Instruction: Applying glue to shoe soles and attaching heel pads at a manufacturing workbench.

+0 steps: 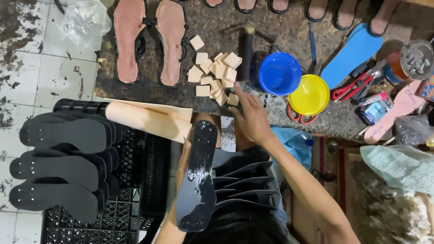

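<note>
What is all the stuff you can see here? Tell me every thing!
black sole: one, shiny with wet glue, held upright over the lap
stacked black soles: three piles, on a black crate at the left
more black soles: several, fanned on the lap
wooden blocks: a heap, tan, on the workbench
sandals: a pair, pinkish-brown, on the bench at the top left
bowls: one blue, one yellow, side by side
blue insole: one, top right
pink insole: one, at the right
red-handled pliers: one, right of the yellow bowl
rolled tan sheet: one, beside the crate
left hand: holds the glued sole
right hand: open, reaching toward the blocks
</note>
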